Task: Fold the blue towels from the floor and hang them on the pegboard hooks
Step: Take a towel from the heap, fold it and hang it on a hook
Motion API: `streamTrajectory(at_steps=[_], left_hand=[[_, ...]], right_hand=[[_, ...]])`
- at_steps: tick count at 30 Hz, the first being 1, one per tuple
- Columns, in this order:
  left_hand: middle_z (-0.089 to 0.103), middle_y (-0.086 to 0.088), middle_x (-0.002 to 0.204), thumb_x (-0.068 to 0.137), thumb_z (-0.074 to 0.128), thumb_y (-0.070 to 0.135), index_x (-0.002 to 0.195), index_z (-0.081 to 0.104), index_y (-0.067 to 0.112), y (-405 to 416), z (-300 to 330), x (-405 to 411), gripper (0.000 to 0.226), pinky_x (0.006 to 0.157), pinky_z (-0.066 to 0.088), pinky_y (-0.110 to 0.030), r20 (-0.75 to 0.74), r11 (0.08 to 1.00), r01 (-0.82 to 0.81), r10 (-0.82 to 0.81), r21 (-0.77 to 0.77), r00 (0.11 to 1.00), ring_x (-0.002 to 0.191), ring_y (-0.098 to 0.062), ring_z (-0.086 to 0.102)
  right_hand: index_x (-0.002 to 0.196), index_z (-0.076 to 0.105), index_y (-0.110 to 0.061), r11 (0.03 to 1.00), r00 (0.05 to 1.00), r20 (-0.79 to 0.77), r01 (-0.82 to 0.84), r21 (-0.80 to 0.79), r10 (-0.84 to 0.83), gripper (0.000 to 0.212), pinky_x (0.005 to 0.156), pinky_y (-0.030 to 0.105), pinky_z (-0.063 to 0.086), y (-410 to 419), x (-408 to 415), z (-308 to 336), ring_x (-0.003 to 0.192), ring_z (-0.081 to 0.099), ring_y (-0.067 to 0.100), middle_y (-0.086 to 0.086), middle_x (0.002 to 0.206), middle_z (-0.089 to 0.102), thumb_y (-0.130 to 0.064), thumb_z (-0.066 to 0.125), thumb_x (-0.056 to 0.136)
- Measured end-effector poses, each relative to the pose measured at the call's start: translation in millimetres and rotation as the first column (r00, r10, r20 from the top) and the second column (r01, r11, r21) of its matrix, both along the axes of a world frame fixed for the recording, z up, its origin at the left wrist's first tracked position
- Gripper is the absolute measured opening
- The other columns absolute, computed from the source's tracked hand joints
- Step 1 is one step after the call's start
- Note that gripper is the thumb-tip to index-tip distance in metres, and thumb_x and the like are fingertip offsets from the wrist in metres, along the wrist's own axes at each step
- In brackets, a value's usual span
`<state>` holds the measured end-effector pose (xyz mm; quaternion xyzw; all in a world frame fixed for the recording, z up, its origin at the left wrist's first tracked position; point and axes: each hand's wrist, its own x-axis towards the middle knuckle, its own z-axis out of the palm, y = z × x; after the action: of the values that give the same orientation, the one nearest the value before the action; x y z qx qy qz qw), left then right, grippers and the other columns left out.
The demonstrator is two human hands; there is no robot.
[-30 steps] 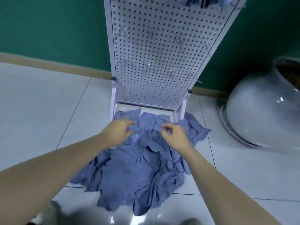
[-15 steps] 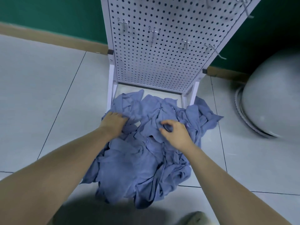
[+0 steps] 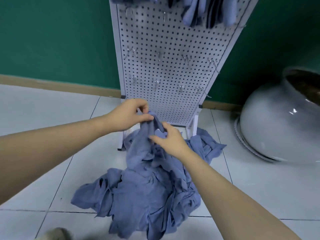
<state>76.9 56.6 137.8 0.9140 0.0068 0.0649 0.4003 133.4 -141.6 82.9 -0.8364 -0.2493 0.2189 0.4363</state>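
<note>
A heap of crumpled blue towels [image 3: 147, 196] lies on the tiled floor in front of a white pegboard stand [image 3: 169, 70]. One blue towel [image 3: 140, 149] is pulled up out of the heap. My left hand [image 3: 129, 115] pinches its top corner in front of the pegboard's lower edge. My right hand [image 3: 168, 139], just below and to the right, grips the same towel a little further down. Bare metal hooks [image 3: 155, 83] stick out of the board in two lower rows. Folded blue towels [image 3: 207, 11] hang from hooks at the board's top right.
A large grey-white ceramic pot [image 3: 280, 125] stands on the floor at the right, close to the stand's right leg. A green wall [image 3: 57, 35] with a tan skirting runs behind. Pale floor tiles [image 3: 43, 108] spread out to the left. A shoe tip [image 3: 55, 234] shows at the bottom edge.
Both hands have risen from the heap, lifting one towel by its upper edge. The view has tilted up, so the hanging towels at the board's top now show.
</note>
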Motion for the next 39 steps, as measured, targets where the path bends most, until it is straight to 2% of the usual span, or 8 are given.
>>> streamTrajectory(at_steps=[4,10,17,20,26,30,35,39], left_hand=[[0.052,-0.002,0.064,0.09,0.078,0.022,0.073,0.053,0.013,-11,84,-19,0.032,0.054,0.035,-0.017,0.015,0.99,-0.038,0.04,-0.135,0.999,0.057,-0.008,0.042],[0.038,-0.001,0.056,0.098,0.067,0.029,0.079,0.048,0.012,-18,147,-59,0.032,0.047,0.025,-0.021,0.094,0.981,-0.133,0.147,-0.143,0.985,0.051,-0.01,0.027],[0.078,-0.004,0.105,0.073,0.073,0.066,0.106,0.071,0.022,-51,170,-105,0.055,0.094,0.057,-0.047,-0.067,0.96,0.039,-0.06,-0.276,0.996,0.1,-0.024,0.075],[0.078,-0.008,0.102,0.074,0.074,0.061,0.098,0.077,0.02,-60,170,-117,0.048,0.091,0.057,-0.058,-0.1,0.978,0.026,-0.048,-0.208,0.994,0.098,-0.026,0.075],[0.074,0.0,0.09,0.104,0.053,0.011,0.095,0.073,0.007,-58,173,-123,0.022,0.078,0.05,-0.028,0.052,0.914,-0.079,0.108,-0.397,0.993,0.084,-0.009,0.061],[0.076,0.001,0.094,0.106,0.048,0.01,0.097,0.074,0.014,-55,175,-122,0.027,0.083,0.052,-0.024,0.063,0.889,-0.101,0.143,-0.446,0.988,0.085,-0.005,0.065],[0.074,-0.014,0.111,0.106,0.048,0.011,0.103,0.072,0.007,-51,175,-124,0.025,0.094,0.054,-0.035,0.086,0.866,-0.085,0.146,-0.493,0.986,0.094,-0.012,0.068],[0.074,-0.015,0.104,0.105,0.049,0.011,0.1,0.072,0.005,-54,167,-124,0.024,0.088,0.055,-0.034,0.121,0.875,-0.078,0.153,-0.478,0.981,0.09,-0.011,0.066]], right_hand=[[0.061,0.045,-0.016,0.994,0.986,0.164,0.017,0.111,-0.035,0.046,0.052,0.022,0.023,0,-1,80,0.053,0.028,0.006,-0.01,0.056,0.035,-0.024,0.065,0.102],[0.084,0.05,0.008,0.977,0.944,0.312,0.039,0.209,-0.104,0.048,0.055,0.025,0.027,-29,-11,203,0.062,0.034,0.01,0.005,0.073,0.04,-0.034,0.055,0.107],[0.066,0.026,-0.023,0.944,0.93,0.342,0.015,0.329,-0.134,0.052,0.05,0.023,0.019,-42,-56,261,0.054,0.022,0.007,-0.011,0.06,0.021,-0.033,0.057,0.106],[0.062,0.036,-0.019,0.933,0.949,0.298,-0.014,0.358,-0.1,0.051,0.051,0.017,0.027,-46,-73,261,0.054,0.031,0.005,-0.012,0.057,0.032,-0.032,0.06,0.105],[0.114,0.075,-0.024,0.973,0.989,0.083,-0.137,0.185,0.123,0.034,0.072,0.025,0.049,-64,-85,216,0.081,0.063,0.01,-0.003,0.091,0.074,-0.041,0.083,0.086],[0.104,0.08,-0.024,0.98,0.98,0.068,-0.191,0.045,0.188,0.02,0.101,0.033,0.052,-64,-92,181,0.101,0.067,0.007,-0.006,0.109,0.077,-0.031,0.084,0.087],[0.148,0.048,-0.04,0.985,0.984,0.102,-0.153,0.075,0.145,0.08,0.108,0.029,0.049,-52,-99,168,0.129,0.054,-0.003,-0.017,0.141,0.059,-0.044,0.089,0.079],[0.099,0.073,-0.035,0.979,0.969,0.188,-0.181,0.095,0.161,0.015,0.088,0.025,0.053,-40,-104,167,0.093,0.066,-0.006,-0.022,0.096,0.074,-0.022,0.077,0.093]])
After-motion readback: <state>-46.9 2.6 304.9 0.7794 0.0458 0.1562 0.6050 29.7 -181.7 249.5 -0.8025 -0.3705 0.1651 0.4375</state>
